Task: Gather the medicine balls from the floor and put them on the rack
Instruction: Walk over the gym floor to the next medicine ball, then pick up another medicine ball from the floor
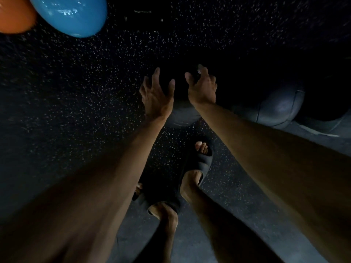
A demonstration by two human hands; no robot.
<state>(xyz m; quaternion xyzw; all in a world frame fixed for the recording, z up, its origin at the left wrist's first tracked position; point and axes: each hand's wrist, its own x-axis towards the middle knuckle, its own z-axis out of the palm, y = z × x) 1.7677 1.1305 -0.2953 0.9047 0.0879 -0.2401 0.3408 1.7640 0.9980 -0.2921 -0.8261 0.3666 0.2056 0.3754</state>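
A dark medicine ball (180,114) lies on the speckled black floor just ahead of my feet; most of it is lost in shadow. My left hand (156,93) reaches over its left side with fingers spread. My right hand (202,86) lies on its upper right side, fingers bent over the surface. A second dark ball (277,109) lies to the right. A blue ball (74,14) and an orange ball (13,16) lie at the top left.
My feet in dark slides (197,164) stand just behind the ball. The floor (76,92) is dark speckled rubber. A pale line (319,130) crosses the floor at the right. The far right is deep shadow.
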